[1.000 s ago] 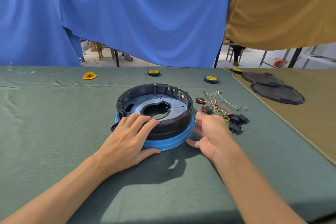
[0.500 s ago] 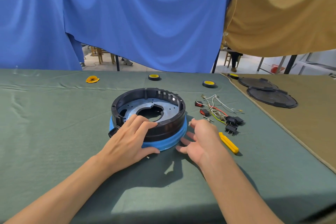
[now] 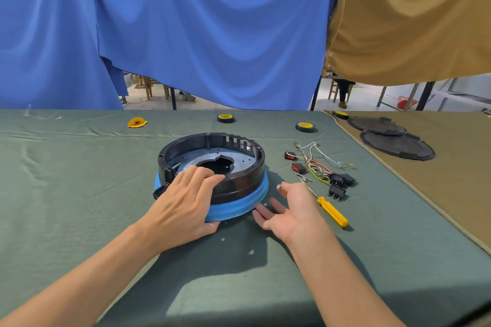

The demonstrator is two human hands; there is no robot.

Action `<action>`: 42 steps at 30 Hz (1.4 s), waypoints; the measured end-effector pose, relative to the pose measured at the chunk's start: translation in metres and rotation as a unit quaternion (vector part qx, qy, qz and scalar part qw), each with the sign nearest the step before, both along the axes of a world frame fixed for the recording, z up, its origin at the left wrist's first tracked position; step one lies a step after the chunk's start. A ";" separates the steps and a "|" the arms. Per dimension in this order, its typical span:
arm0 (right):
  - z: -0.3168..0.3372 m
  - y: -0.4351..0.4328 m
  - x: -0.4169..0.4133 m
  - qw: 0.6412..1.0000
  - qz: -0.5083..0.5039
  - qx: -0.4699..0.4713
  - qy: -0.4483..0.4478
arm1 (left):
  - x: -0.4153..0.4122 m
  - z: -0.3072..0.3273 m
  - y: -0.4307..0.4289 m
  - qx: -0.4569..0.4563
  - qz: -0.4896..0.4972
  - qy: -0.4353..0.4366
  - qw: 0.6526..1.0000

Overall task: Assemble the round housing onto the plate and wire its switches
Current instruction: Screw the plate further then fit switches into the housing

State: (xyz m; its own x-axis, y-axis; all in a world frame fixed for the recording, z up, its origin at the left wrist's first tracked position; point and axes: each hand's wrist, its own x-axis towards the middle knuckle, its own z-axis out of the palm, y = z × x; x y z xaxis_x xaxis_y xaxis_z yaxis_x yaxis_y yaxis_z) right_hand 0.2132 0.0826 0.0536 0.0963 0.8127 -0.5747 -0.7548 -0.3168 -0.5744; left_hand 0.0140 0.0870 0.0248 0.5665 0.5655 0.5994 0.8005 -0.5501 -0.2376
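A person's left hand (image 3: 183, 202) grips the near rim of a round black plastic housing (image 3: 233, 186), fingers curled over the top edge and thumb under the smooth blue ring (image 3: 239, 208) beneath it. A faint pale mark on the ring's near edge is too small to read. The housing sits at the middle of a table covered in wrinkled green cloth (image 3: 79, 180). Its far wall is slotted, and a flat grey perforated plate (image 3: 241, 163) with a jagged central opening lies inside. The right hand (image 3: 292, 210) hovers just beside the ring, palm turned inward and fingers spread. A tiny pale speck shows at its uppermost fingertip, and whether it is pinched cannot be told. Near that hand lie a yellow-handled screwdriver (image 3: 332, 211) and a tangle of thin coloured wires (image 3: 317, 164) joined to red rocker switches (image 3: 290, 155) and black switch blocks (image 3: 341, 179). Black tape rolls with yellow cores (image 3: 226, 117) dot the far edge. Two ribbed black discs (image 3: 397, 145) rest on tan cloth to the right, under blue (image 3: 212, 34) and tan drapes (image 3: 411, 21).
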 end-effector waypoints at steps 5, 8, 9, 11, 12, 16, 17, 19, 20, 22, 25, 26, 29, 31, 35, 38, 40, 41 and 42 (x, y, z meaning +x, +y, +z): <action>0.004 0.001 -0.001 0.994 -0.026 0.073 0.072 | 0.007 0.017 -0.001 0.023 0.072 0.002 0.997; 0.013 0.001 -0.004 0.989 -0.020 0.117 0.087 | 0.014 0.029 -0.002 0.044 0.150 0.006 0.988; 0.016 0.001 -0.007 0.988 -0.018 0.124 0.085 | 0.016 0.031 -0.001 0.050 0.173 0.011 0.984; 0.021 0.000 -0.011 0.987 -0.017 0.134 0.083 | 0.019 0.035 0.001 0.059 0.197 0.013 0.979; 0.024 0.000 -0.013 0.986 -0.018 0.141 0.085 | 0.020 0.037 0.002 0.063 0.202 0.012 0.977; 0.038 0.000 -0.019 0.979 -0.021 0.184 0.083 | 0.019 0.055 0.006 0.062 0.240 -0.013 0.969; 0.042 0.001 -0.019 0.977 -0.021 0.196 0.077 | 0.019 0.060 0.006 0.050 0.249 -0.034 0.967; 0.049 0.001 -0.020 0.974 -0.014 0.221 0.051 | 0.022 0.069 0.004 0.023 0.253 -0.080 0.964; 0.051 0.002 -0.019 0.973 -0.013 0.231 0.027 | 0.023 0.073 0.003 0.009 0.248 -0.107 0.963; 0.052 0.002 -0.018 0.970 -0.021 0.238 -0.041 | 0.022 0.080 0.002 -0.017 0.229 -0.176 0.957; 0.049 0.003 -0.015 0.964 -0.037 0.232 -0.124 | 0.017 0.091 0.004 -0.029 0.203 -0.299 0.932; 0.049 0.002 -0.014 0.962 -0.039 0.231 -0.138 | 0.015 0.095 0.005 -0.041 0.203 -0.341 0.917; 0.049 -0.001 -0.010 0.958 -0.039 0.233 -0.161 | 0.009 0.108 0.011 -0.114 0.205 -0.454 0.860; 0.050 -0.002 -0.008 0.953 -0.040 0.243 -0.179 | 0.003 0.114 0.013 -0.167 0.224 -0.504 0.818; 0.052 -0.003 -0.004 0.921 -0.020 0.291 -0.258 | -0.008 0.115 0.017 -0.288 0.188 -0.630 0.696; 0.052 -0.004 -0.005 0.891 0.039 0.328 -0.311 | -0.013 0.108 0.008 -0.411 0.141 -0.681 0.589; 0.050 -0.004 -0.008 0.877 0.082 0.341 -0.328 | -0.015 0.097 0.004 -0.481 0.127 -0.672 0.548; 0.049 -0.004 -0.011 0.871 0.100 0.346 -0.335 | -0.015 0.091 0.002 -0.509 0.119 -0.665 0.533; 0.047 -0.003 -0.014 0.863 0.116 0.349 -0.346 | -0.017 0.085 0.002 -0.529 0.111 -0.661 0.521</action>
